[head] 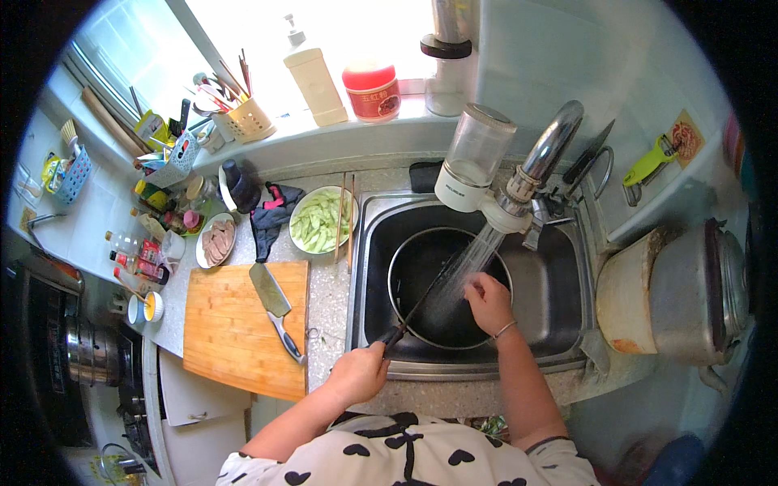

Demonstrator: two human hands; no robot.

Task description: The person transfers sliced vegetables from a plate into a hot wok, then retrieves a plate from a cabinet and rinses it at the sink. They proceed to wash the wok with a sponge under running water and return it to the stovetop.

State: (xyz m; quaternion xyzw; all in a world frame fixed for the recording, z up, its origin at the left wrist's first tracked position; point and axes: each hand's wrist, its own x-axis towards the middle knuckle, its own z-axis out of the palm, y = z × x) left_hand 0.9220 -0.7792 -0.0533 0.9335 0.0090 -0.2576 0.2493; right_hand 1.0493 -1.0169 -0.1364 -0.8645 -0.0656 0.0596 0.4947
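In the steel sink (550, 291) sits a round dark pan (419, 267) with a pale rim. My left hand (360, 373) grips the dark handle of a long, thin utensil (419, 307) at the sink's front edge. The utensil slants over the pan into the water, its far end blurred by spray. Water (477, 255) falls from the faucet's filter head (507, 212) into the pan. My right hand (488, 302) is over the pan's right side, beside the stream, fingers curled. Whether it holds anything is hidden.
Left of the sink are a wooden cutting board (225, 322) with a cleaver (270, 291), a plate of sliced green vegetable (316, 222), chopsticks (340, 225) and a plate of sliced meat (217, 241). Large pots (681, 297) stand at the right. A soap bottle (314, 85) is on the sill.
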